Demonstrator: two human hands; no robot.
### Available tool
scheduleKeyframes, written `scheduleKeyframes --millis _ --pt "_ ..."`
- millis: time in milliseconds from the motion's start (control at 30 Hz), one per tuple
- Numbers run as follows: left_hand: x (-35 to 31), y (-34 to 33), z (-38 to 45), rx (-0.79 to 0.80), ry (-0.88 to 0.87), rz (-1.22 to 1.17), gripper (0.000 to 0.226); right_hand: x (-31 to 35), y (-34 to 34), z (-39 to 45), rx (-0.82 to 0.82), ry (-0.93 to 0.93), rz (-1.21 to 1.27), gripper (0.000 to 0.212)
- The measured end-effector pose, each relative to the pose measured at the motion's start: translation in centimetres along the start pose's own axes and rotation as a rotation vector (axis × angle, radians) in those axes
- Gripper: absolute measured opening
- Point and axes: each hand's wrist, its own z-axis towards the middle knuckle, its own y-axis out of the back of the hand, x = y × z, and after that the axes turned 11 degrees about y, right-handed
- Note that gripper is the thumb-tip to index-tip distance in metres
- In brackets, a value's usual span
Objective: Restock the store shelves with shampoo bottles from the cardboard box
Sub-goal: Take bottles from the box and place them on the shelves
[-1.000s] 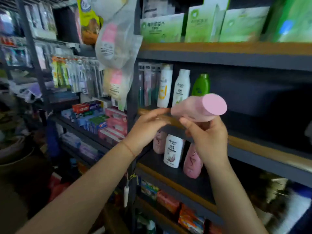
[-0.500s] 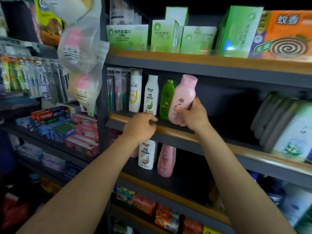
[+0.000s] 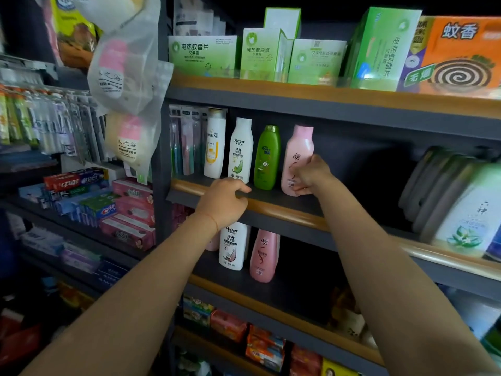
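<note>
Right hand (image 3: 311,176) grasping pink bottle (image 3: 296,156) near shelf front edge (image 3: 271,208), left hand (image 3: 222,200) curled on rail; hasty release could topple it forward.

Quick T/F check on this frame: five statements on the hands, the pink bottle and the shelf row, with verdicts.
1. The right hand grips the pink bottle. True.
2. The pink bottle lies on its side. False: it stands upright on the shelf.
3. The left hand holds a white bottle. False: it holds no bottle; its curled fingers rest on the shelf's front rail.
4. The green bottle stands directly left of the pink bottle. True.
5. The pink bottle is on the top shelf with the green boxes. False: it is one shelf below the green boxes.
</note>
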Motion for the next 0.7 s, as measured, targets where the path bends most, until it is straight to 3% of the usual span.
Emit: scheduleKeyframes --millis 567,700 --pt "0.1 -0.5 -0.3 -0.011 0.021 0.012 0.038 -1.5 0.7 1.2 -0.022 -0.038 0.118 0.036" --pt "-0.2 -0.8 -0.7 0.02 0.028 0.066 0.046 -0.2 1.0 -1.3 -0.258 0.127 0.034 0.045"
